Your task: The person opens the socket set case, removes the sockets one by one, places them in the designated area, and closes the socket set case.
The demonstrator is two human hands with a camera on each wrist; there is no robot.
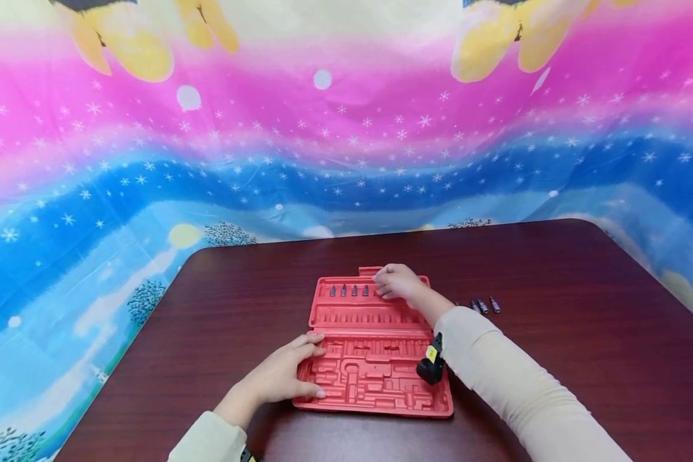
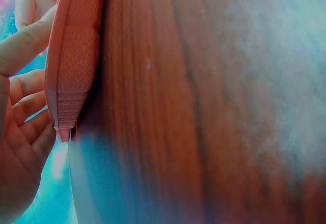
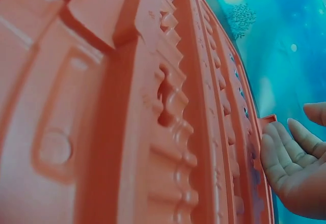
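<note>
A red plastic tool case (image 1: pixel 375 401) lies opened flat on the table. Its molded lower half faces me, and several dark metal bits (image 1: pixel 355 290) stand in a row of slots in the far half. My right hand (image 1: pixel 401 283) is over the far half's right end, fingertips close to that row. In the right wrist view its fingers are extended beside the rim, thumb apart, with nothing visible between them. My left hand (image 1: pixel 283 372) rests on the case's left edge, thumb and fingers spread. The left wrist view shows its fingers touching the red rim (image 2: pixel 76 56).
Several loose dark bits (image 1: pixel 484 306) lie on the table right of the case, one partly hidden by my right forearm. The dark brown wooden table (image 1: pixel 554 276) reaches back to a colorful printed cloth (image 1: pixel 346 141).
</note>
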